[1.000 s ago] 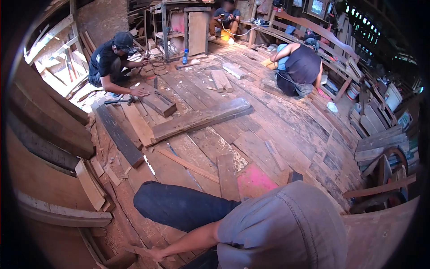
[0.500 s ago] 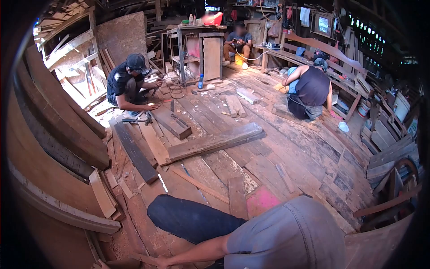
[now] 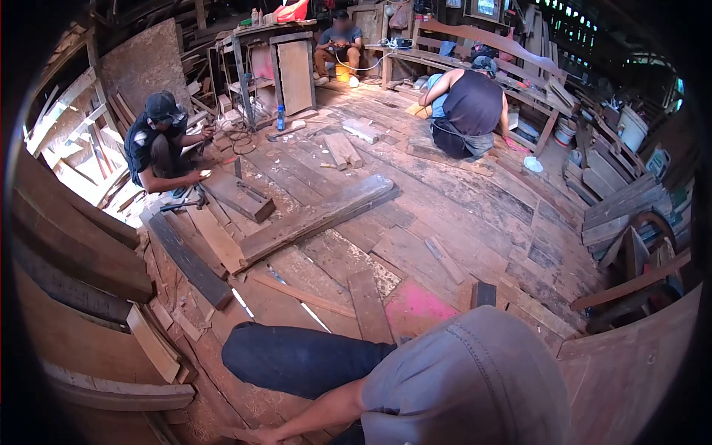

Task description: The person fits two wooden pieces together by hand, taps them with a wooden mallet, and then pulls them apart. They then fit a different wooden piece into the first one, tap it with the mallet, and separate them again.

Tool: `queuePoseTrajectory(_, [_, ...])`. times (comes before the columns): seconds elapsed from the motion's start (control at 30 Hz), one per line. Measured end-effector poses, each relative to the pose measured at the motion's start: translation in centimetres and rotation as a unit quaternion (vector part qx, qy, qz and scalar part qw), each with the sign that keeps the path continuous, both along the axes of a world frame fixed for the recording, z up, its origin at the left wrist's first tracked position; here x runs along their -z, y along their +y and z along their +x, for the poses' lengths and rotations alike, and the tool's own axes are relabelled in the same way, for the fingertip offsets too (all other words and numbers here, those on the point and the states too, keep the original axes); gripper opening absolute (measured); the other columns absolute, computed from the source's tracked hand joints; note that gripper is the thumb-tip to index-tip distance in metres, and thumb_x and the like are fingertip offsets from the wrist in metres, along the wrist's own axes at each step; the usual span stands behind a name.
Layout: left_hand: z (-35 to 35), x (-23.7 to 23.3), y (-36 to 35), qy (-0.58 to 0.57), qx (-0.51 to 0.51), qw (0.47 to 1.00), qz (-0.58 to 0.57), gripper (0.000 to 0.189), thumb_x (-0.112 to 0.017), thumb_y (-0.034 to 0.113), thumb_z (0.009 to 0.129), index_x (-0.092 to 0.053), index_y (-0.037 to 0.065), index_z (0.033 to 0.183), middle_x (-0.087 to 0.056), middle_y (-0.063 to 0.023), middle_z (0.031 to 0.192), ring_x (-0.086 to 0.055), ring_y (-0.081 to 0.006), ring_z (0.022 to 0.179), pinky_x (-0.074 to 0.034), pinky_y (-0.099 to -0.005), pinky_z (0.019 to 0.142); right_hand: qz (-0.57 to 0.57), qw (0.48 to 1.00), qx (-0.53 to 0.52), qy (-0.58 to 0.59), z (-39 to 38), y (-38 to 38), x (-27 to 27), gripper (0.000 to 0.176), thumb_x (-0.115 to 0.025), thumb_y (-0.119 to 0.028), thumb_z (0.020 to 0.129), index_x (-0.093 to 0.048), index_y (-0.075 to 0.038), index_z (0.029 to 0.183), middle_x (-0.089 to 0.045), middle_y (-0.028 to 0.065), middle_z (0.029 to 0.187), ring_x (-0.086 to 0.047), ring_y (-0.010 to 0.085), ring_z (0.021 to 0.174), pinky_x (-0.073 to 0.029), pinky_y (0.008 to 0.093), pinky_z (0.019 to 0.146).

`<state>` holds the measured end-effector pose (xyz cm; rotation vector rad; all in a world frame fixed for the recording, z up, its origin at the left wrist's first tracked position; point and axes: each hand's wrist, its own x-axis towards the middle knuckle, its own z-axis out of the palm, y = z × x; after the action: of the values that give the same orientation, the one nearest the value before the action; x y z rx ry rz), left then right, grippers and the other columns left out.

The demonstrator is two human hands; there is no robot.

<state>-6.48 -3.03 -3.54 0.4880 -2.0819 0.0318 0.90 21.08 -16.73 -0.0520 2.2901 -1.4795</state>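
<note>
My right hand is at the bottom edge, left of centre, partly cut off by the frame. Its fingers are closed around the end of a thin wooden piece, which runs off to the left. My left hand is out of view. Above the forearm lies my bent knee in dark trousers, and the grey sleeve fills the lower right. Beyond the knee are a short brown board, a thin curved strip and a white stick on the plank floor.
A long thick beam and a dark beam lie ahead. One person crouches at the left by a wood block; another bends at the right. A third sits behind. Curved boards stand left.
The view has turned right and tilted, so the room appears shifted left and up. My left hand, at the bottom left edge before, has dropped out of view. A dark block has appeared beyond my shoulder.
</note>
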Motion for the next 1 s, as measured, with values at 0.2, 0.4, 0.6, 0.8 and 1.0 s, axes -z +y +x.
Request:
queuePoseTrajectory(0.2, [-2.5,-0.3,2.6,0.082,0.061,0.994,0.033,0.060,-0.076,0.058,0.056,-0.054,0.010,0.084,-0.044,-0.0179,0.097,-0.043,-0.0413,0.095,-0.042,-0.0524,0.070,-0.002,0.993,0.072,0.094,-0.1,-5.0,5.8,0.092,-0.056,-0.011,0.078,-0.002,-0.019,0.153,-0.058,0.0271,0.084,-0.063,0.0379,0.067,-0.053,0.0441,0.057])
queuePoseTrajectory(0.4, [-4.2,2.3,2.6,0.028,0.014,0.991,-0.129,0.059,-0.067,0.063,0.065,-0.055,0.006,0.066,-0.048,-0.0209,0.088,-0.044,-0.0433,0.082,-0.040,-0.0514,0.067,-0.009,0.999,0.048,-0.014,0.5,-2.5,1.1,0.091,-0.053,-0.010,0.080,0.003,-0.018,0.152,-0.059,0.0280,0.079,-0.062,0.0392,0.065,-0.052,0.0452,0.061])
queuePoseTrajectory(0.6, [-5.0,2.4,5.1,-0.018,-0.014,0.991,-0.132,0.077,-0.069,0.064,0.061,-0.052,-0.005,0.091,-0.043,-0.0262,0.097,-0.042,-0.0476,0.093,-0.039,-0.0576,0.070,-0.132,0.978,0.132,-0.090,0.9,-3.8,3.5,0.079,-0.054,-0.012,0.082,-0.012,-0.014,0.149,-0.058,0.0205,0.069,-0.058,0.0324,0.059,-0.049,0.0455,0.060])
queuePoseTrajectory(0.8, [-6.6,1.9,8.3,-0.050,0.019,0.988,-0.147,0.066,-0.071,0.057,0.060,-0.050,0.000,0.086,-0.042,-0.0216,0.099,-0.041,-0.0447,0.097,-0.040,-0.0540,0.071,-0.099,0.983,0.143,-0.066,1.2,-3.7,1.7,0.077,-0.055,-0.016,0.084,-0.016,-0.014,0.151,-0.056,0.0168,0.064,-0.053,0.0284,0.054,-0.048,0.0458,0.063])
queuePoseTrajectory(1.0, [-8.0,0.9,8.7,-0.097,0.064,0.975,-0.192,0.065,-0.069,0.061,0.063,-0.055,0.001,0.083,-0.043,-0.0219,0.096,-0.043,-0.0441,0.096,-0.042,-0.0523,0.065,-0.100,0.984,0.130,-0.070,-0.4,-1.0,0.8,0.078,-0.055,-0.015,0.084,-0.014,-0.014,0.151,-0.057,0.0175,0.064,-0.054,0.0293,0.055,-0.048,0.0456,0.063])
